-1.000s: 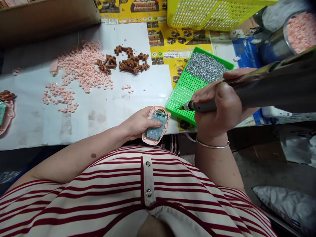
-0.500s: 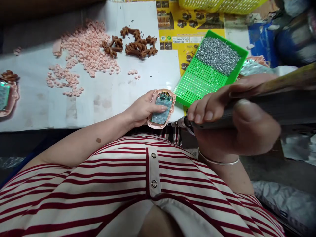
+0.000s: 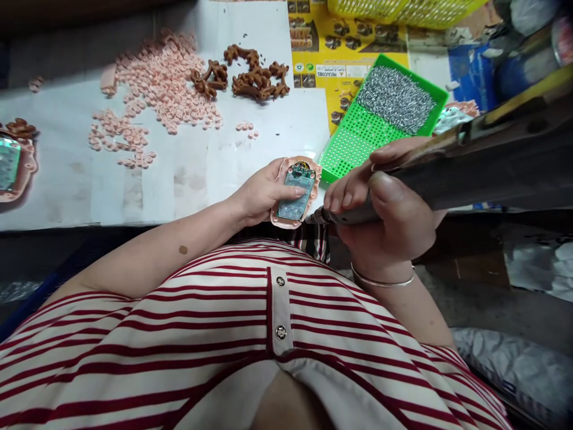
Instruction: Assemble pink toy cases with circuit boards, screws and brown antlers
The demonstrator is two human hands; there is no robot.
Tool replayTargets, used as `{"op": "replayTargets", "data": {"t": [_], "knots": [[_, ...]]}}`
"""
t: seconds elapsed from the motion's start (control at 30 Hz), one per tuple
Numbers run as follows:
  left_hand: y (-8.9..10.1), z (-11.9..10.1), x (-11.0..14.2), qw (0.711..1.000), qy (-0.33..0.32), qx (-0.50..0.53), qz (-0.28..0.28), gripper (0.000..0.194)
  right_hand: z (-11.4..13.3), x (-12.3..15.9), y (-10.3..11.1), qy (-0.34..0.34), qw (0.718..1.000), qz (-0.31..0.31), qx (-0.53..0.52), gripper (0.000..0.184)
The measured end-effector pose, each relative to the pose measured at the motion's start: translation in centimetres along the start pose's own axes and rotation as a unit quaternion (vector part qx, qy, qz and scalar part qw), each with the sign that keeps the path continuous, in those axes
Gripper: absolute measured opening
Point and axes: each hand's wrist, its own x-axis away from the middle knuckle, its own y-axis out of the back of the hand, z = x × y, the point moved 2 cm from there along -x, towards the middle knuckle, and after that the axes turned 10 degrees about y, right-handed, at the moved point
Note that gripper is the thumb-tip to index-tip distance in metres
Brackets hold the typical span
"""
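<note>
One thumb (image 3: 292, 192) of the left hand (image 3: 260, 194) lies on one grey-green board (image 3: 293, 206) inside one pink, bumpy-edged casing (image 3: 286, 224), that hand's fingers grasping the casing by the worktop (image 3: 192, 197) edge; the right hand (image 3: 394, 221) clasps one dark driver (image 3: 483, 164), tip beside the casing. Beyond: one green tray (image 3: 353, 143), uncountable silvery screws (image 3: 396, 98).

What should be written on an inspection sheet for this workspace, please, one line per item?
Surface: white sheets and yellow printed paper.
Work things: pink case with board; dark tool, tip at the case's lower right corner, contact unclear; green tray of screws.
Clutter: loose pink pieces, brown pieces.
Hands: left hand holds the case, thumb over the board; right hand grips the tool.
Cables: thin yellow wires in the case; tool cord, nothing seen.
Surroundings: yellow basket, plastic bag.
</note>
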Motion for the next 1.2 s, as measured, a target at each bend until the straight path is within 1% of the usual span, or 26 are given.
{"op": "replayTargets", "data": {"t": [0.1, 0.2, 0.3, 0.37, 0.53, 0.67, 0.73, 0.77, 0.9, 0.97, 1.1, 1.13, 1.2], "knots": [[0.0, -0.1, 0.0, 1.000, -0.002, -0.010, -0.004, 0.045, -0.6, 0.2, 0.3, -0.006, 0.999, 0.016, 0.036, 0.024], [-0.1, -0.2, 0.1, 1.000, -0.005, -0.011, -0.014, 0.046, -0.6, 0.3, 0.4, -0.017, 0.998, 0.017, 0.057, 0.028], [-0.1, -0.2, 0.0, 1.000, 0.003, -0.007, 0.005, 0.048, -0.2, 0.4, 0.2, -0.037, 0.998, 0.017, 0.047, 0.026], [-0.1, -0.1, 0.0, 1.000, 0.008, -0.005, 0.014, 0.049, 0.1, 0.4, 0.1, -0.032, 0.999, 0.015, 0.038, 0.024], [0.0, -0.1, 0.1, 0.999, -0.010, -0.020, -0.025, 0.047, 0.3, 0.1, 0.0, 0.003, 1.000, 0.002, 0.027, 0.020], [-0.3, -0.2, 0.1, 1.000, -0.007, -0.017, -0.022, 0.045, 0.6, -0.2, -0.1, -0.002, 1.000, -0.014, 0.011, 0.015], [-0.4, -0.2, 0.2, 0.999, -0.012, -0.013, -0.037, 0.045, 0.9, -0.1, -0.2, -0.005, 0.999, -0.024, 0.022, 0.013], [-0.4, -0.2, 0.3, 0.998, -0.017, -0.011, -0.054, 0.046, 1.1, -0.1, -0.2, -0.001, 0.999, -0.032, 0.035, 0.012], [-0.3, 0.2, 0.9, 0.987, -0.060, -0.001, -0.152, 0.047, 1.5, 0.4, -0.4, 0.020, 0.992, -0.069, 0.102, 0.012], [-0.3, 0.3, 1.3, 0.979, -0.084, -0.001, -0.183, 0.046, 1.5, 0.6, -0.7, 0.020, 0.990, -0.083, 0.114, 0.011], [-0.1, -0.1, 2.6, 0.977, -0.085, -0.028, -0.193, 0.048, 1.4, 0.3, -1.4, 0.041, 0.990, -0.094, 0.094, 0.012], [0.1, -0.4, 3.1, 0.978, -0.081, -0.042, -0.189, 0.049, 1.5, 0.1, -1.6, 0.054, 0.990, -0.097, 0.086, 0.011], [0.3, -1.3, 4.3, 0.980, -0.073, -0.091, -0.161, 0.048, 1.9, -0.6, -1.8, 0.081, 0.988, -0.110, 0.069, 0.006]]}}
